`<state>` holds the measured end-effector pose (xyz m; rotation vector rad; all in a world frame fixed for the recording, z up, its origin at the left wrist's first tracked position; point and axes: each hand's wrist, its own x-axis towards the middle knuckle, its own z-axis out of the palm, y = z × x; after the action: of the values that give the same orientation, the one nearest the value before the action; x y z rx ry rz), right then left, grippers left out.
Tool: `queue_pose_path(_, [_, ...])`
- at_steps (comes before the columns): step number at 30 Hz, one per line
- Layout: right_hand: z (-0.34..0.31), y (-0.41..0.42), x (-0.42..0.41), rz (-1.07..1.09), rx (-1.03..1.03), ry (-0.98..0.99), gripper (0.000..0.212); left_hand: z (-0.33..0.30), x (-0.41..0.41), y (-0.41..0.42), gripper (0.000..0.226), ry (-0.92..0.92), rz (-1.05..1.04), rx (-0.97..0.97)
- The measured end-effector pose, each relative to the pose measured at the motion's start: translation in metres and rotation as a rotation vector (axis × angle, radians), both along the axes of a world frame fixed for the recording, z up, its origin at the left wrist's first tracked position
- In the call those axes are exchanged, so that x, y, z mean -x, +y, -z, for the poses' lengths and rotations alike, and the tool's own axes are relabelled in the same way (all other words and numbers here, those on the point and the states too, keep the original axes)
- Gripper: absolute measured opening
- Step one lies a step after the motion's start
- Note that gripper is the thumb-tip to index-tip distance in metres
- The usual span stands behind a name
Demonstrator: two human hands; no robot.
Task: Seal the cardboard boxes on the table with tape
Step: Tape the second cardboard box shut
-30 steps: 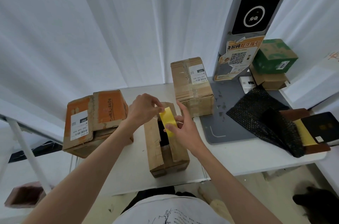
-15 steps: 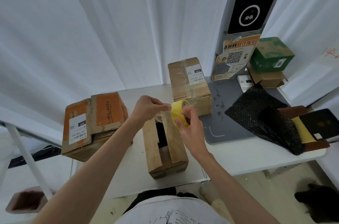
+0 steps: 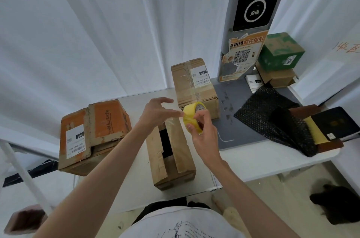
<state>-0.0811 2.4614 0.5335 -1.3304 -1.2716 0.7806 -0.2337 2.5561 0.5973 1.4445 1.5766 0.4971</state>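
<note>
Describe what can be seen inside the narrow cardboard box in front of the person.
Through the gap between the flaps of the narrow cardboard box only a dark interior shows, with a cardboard piece at its near end. Whatever else it holds is hidden by the flaps.

We can read "040" on the white label of the orange box and the far brown box. The orange poster has a QR code and Chinese characters "取件指引".

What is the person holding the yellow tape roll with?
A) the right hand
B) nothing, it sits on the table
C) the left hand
A: the right hand grips the yellow tape roll above the open box, while the left hand pinches the tape's free end.
</note>
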Motion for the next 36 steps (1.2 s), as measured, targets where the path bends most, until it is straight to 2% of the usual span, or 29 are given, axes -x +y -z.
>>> queue_pose_path(2, [0.006, -0.003, -0.005, 0.059, 0.035, 0.024, 0.039, 0.0, -0.001, 0.002, 0.063, 0.04, -0.023, -0.001])
queue_pose_path(6, [0.032, -0.003, -0.028, 0.227, 0.262, 0.224, 0.034, 0.0, 0.0, 0.006, 0.056, -0.014, -0.04, 0.059])
queue_pose_path(10, [0.08, -0.013, -0.059, 0.488, 0.553, 0.399, 0.031, 0.003, -0.003, 0.01, 0.048, -0.025, 0.081, 0.176])
queue_pose_path(13, [0.116, -0.023, -0.075, 0.607, 0.706, 0.489, 0.036, 0.004, -0.003, 0.01, 0.045, -0.054, 0.153, 0.248])
queue_pose_path(15, [0.133, -0.024, -0.084, 0.688, 0.818, 0.615, 0.032, 0.002, 0.0, 0.006, 0.045, -0.085, 0.198, 0.252])
queue_pose_path(18, [0.147, -0.031, -0.091, 0.775, 0.887, 0.949, 0.024, -0.002, 0.005, 0.001, 0.044, -0.135, 0.234, 0.222])
queue_pose_path(21, [0.159, -0.044, -0.094, 0.86, 0.867, 1.095, 0.03, -0.005, 0.007, -0.002, 0.043, -0.172, 0.252, 0.203])
queue_pose_path(25, [0.16, -0.048, -0.096, 0.95, 0.917, 1.036, 0.024, -0.004, 0.008, -0.004, 0.042, -0.204, 0.277, 0.192])
queue_pose_path(29, [0.154, -0.055, -0.1, 1.027, 1.042, 0.939, 0.025, 0.0, 0.009, -0.005, 0.042, -0.259, 0.282, 0.176])
queue_pose_path(30, [0.15, -0.053, -0.099, 1.075, 1.059, 0.873, 0.031, 0.0, 0.009, -0.006, 0.043, -0.275, 0.284, 0.168])
queue_pose_path(31, [0.144, -0.049, -0.097, 1.141, 1.04, 0.779, 0.037, 0.001, 0.009, -0.007, 0.043, -0.293, 0.282, 0.158])
queue_pose_path(33, [0.128, -0.036, -0.086, 1.23, 0.842, 0.654, 0.036, 0.002, 0.01, -0.01, 0.042, -0.327, 0.265, 0.123])
queue_pose_path(34, [0.119, -0.027, -0.078, 1.183, 0.75, 0.636, 0.028, 0.004, 0.011, -0.011, 0.042, -0.337, 0.252, 0.101])
queue_pose_path(36, [0.096, -0.012, -0.059, 0.869, 0.694, 0.667, 0.011, 0.008, 0.014, -0.015, 0.043, -0.355, 0.219, 0.064])
